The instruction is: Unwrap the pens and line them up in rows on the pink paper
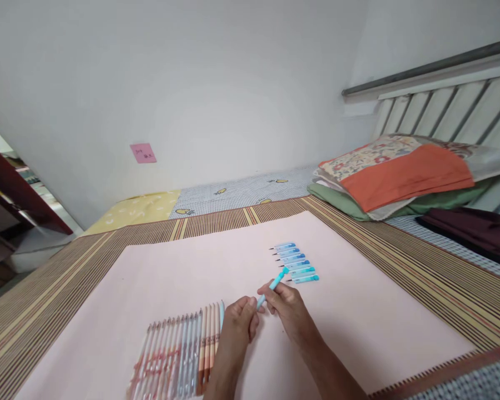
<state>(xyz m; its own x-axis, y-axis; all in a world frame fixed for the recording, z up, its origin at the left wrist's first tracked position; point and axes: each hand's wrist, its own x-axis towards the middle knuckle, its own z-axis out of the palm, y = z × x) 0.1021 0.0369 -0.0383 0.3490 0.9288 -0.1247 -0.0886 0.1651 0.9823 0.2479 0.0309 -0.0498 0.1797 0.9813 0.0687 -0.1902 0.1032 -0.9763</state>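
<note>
Both my hands meet low in the middle of a pink sheet (158, 289) laid on a striped mat. My right hand (286, 310) pinches a light blue pen (273, 286) that points up and to the right. My left hand (238, 325) is curled, its fingertips at the pen's lower end. Just beyond the pen's tip lies a short row of several blue pens (296, 262), side by side. To the left of my left wrist lies a longer row of several pens (179, 350) in clear, orange and pale colours.
The striped mat (425, 261) covers a bed against a white wall. Folded pillows and bedding (400, 175) are stacked at the back right, with dark cloth (475, 233) beside them. A dark wooden shelf (12, 194) stands at the left. A pink note (143, 153) sticks to the wall.
</note>
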